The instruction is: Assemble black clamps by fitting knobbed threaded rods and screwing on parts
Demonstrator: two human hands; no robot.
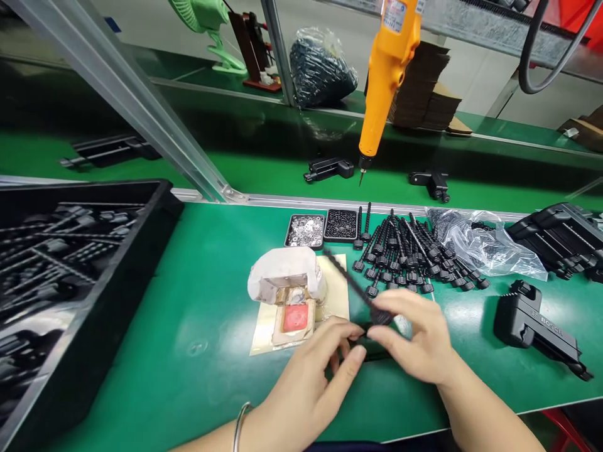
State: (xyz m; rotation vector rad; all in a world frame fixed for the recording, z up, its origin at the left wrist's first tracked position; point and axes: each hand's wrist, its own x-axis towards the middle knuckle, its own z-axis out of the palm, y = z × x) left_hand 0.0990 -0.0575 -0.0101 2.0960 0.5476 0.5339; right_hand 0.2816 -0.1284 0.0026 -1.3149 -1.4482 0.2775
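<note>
My right hand [419, 339] pinches the knobbed end of a black threaded rod [349, 280], whose shaft slants up and to the left. Close beside it, my left hand [313, 376] has its fingers closed on a black plastic part [377, 353], mostly hidden by both hands. Whether rod and part touch, I cannot tell. Just behind the left hand stands a white moulded holder [285, 267] with a red pad [296, 318], on a pale yellow sheet [336, 304]. More threaded rods [407, 251] lie heaped beyond my right hand.
An orange electric screwdriver [389, 75] hangs point down above the bench [211, 307]. Small trays hold silver pieces [305, 231] and black pieces [342, 225]. A black bin [117, 301] of parts is at left; a BOSCH-marked black part [537, 326] and plastic bag [494, 245] lie right.
</note>
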